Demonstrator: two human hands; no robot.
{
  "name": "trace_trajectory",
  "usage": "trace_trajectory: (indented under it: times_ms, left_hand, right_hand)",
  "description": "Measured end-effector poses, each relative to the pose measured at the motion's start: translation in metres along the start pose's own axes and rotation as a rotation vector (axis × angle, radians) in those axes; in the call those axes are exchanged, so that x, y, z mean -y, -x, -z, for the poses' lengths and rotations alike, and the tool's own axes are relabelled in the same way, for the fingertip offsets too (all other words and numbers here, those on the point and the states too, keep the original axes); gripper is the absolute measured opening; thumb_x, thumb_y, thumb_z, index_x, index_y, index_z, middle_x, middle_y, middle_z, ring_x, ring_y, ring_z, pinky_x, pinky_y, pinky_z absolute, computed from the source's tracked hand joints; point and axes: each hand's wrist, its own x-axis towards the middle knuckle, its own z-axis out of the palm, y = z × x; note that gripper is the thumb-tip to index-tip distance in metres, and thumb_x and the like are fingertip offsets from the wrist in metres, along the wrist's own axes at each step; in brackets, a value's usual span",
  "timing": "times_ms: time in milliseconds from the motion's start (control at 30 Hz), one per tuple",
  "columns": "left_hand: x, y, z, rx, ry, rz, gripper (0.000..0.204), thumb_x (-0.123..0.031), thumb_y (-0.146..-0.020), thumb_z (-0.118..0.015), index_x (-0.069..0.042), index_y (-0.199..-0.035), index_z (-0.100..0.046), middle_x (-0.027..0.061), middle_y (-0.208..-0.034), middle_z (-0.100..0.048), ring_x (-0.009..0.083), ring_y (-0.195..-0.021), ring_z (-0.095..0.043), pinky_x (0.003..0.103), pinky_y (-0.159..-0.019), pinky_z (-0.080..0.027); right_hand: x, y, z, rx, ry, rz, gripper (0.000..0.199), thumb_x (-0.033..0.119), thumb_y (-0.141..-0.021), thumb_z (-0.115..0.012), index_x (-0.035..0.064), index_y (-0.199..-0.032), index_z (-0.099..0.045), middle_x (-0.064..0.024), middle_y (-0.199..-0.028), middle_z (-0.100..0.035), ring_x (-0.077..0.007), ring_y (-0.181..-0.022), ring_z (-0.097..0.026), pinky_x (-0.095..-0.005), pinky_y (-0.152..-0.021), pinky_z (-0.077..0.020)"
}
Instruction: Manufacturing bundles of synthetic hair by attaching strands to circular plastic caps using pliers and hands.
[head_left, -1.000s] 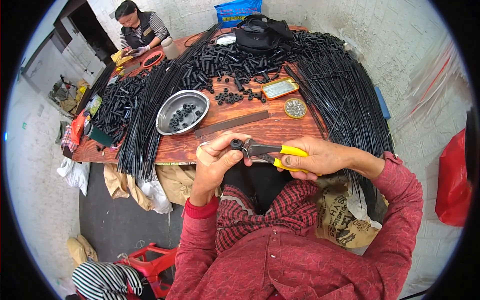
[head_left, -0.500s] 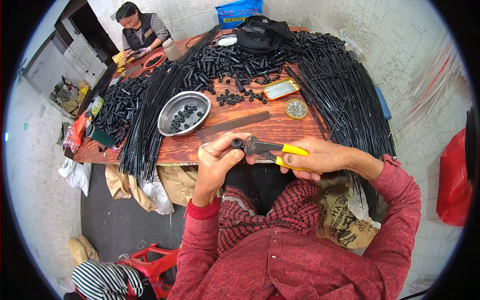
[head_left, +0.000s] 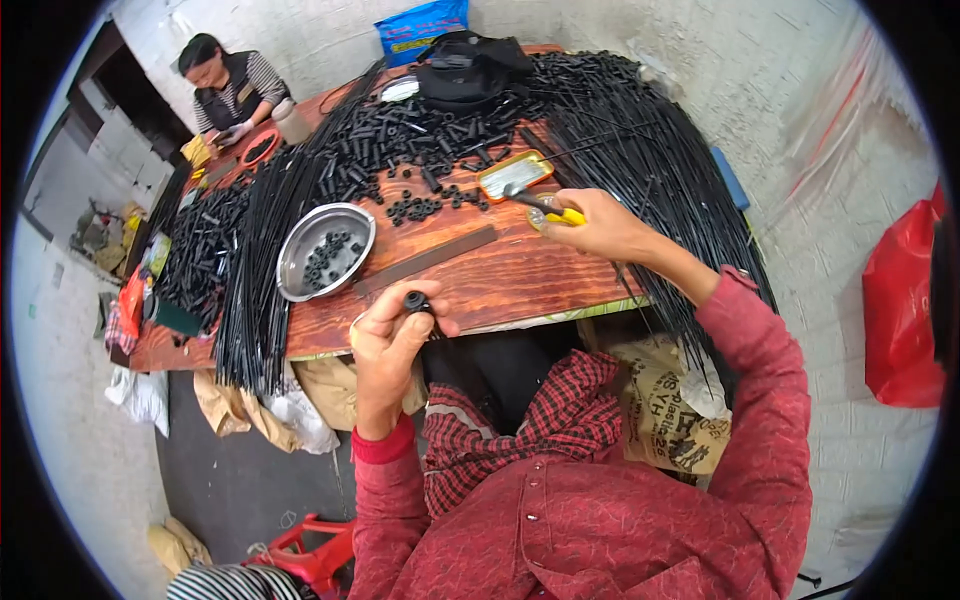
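Observation:
My left hand [head_left: 383, 345], near the table's front edge, pinches a small black plastic fitting [head_left: 415, 300] with a round hole facing up. Farther forward and to the right, my right hand [head_left: 605, 225] grips end-cutting pincers [head_left: 568, 215] by their yellow handles. Their dark jaws reach over the near edge of an orange-rimmed tray [head_left: 537, 181] of thin silver pins; whether they grip a pin is too small to tell. A round tin [head_left: 540, 212] of small metal bits is partly covered by the pincers and hand.
A steel bowl [head_left: 291, 276] of black rings and a dark flat bar [head_left: 428, 259] lie on the wooden table [head_left: 470, 295]. Bundles of black rods [head_left: 255, 270] flank heaps of black plastic parts [head_left: 425, 135]. A co-worker [head_left: 235, 90] sits at the far left.
My right hand has carried the pincers away from the fitting, forward to the tray and tin. My left hand still holds the fitting. The whole view has shifted slightly.

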Motion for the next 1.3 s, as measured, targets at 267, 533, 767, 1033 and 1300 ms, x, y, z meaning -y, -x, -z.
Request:
trace_trajectory:
  times_ms: [267,533,767,1033,1300]
  left_hand:
    - [-0.003,-0.001,-0.007,-0.089,-0.054,0.027,0.037,-0.021,-0.089,-0.07,0.004,-0.114,-0.06,0.0091,-0.092,-0.064,0.0174,-0.076,-0.064,0.029,-0.072,-0.052]
    - [0.003,-0.011,-0.001,-0.139,-0.083,0.028,0.038,-0.024,-0.089,-0.071,0.004,-0.112,-0.06,0.0086,-0.091,-0.064,0.0172,-0.074,-0.064,0.028,-0.07,-0.052]
    - [0.007,-0.017,-0.002,-0.134,-0.091,0.066,0.037,-0.023,-0.089,-0.071,0.004,-0.112,-0.06,0.0084,-0.091,-0.064,0.017,-0.075,-0.064,0.028,-0.07,-0.052]
    - [0.008,-0.016,0.0,-0.132,-0.025,0.069,0.038,-0.017,-0.088,-0.073,0.004,-0.116,-0.06,0.0089,-0.092,-0.065,0.0176,-0.078,-0.067,0.027,-0.074,-0.053]
    - [0.01,-0.014,-0.007,-0.093,0.018,0.067,0.031,-0.008,-0.09,-0.068,0.006,-0.116,-0.059,0.0088,-0.096,-0.065,0.017,-0.081,-0.067,0.028,-0.076,-0.053]
  right_hand:
    - [-0.102,-0.051,-0.038,-0.227,0.578,-0.214,0.02,0.021,-0.078,-0.064,0.0066,-0.09,-0.072,-0.0197,-0.083,-0.069,-0.036,-0.082,-0.068,-0.0449,-0.074,-0.053]
    - [-0.125,-0.07,-0.051,-0.244,0.747,-0.093,0.014,0.012,-0.077,-0.062,0.0013,-0.08,-0.07,-0.0198,-0.081,-0.07,-0.0343,-0.075,-0.07,-0.0434,-0.067,-0.0549]
    - [-0.125,-0.071,-0.048,-0.199,0.708,-0.121,0.016,0.015,-0.077,-0.063,0.0011,-0.084,-0.069,-0.0205,-0.082,-0.069,-0.0347,-0.076,-0.069,-0.0438,-0.066,-0.0541]
    - [-0.12,-0.073,-0.035,-0.244,0.28,-0.393,0.032,0.03,-0.084,-0.065,0.0061,-0.104,-0.071,-0.0211,-0.096,-0.07,-0.0365,-0.092,-0.067,-0.0453,-0.08,-0.0514]
    - [-0.067,-0.042,-0.038,-0.017,-0.995,-0.361,0.014,0.022,-0.093,-0.063,0.0087,-0.089,-0.059,0.0017,-0.071,-0.053,-0.0051,-0.057,-0.044,-0.0235,-0.052,-0.0401]
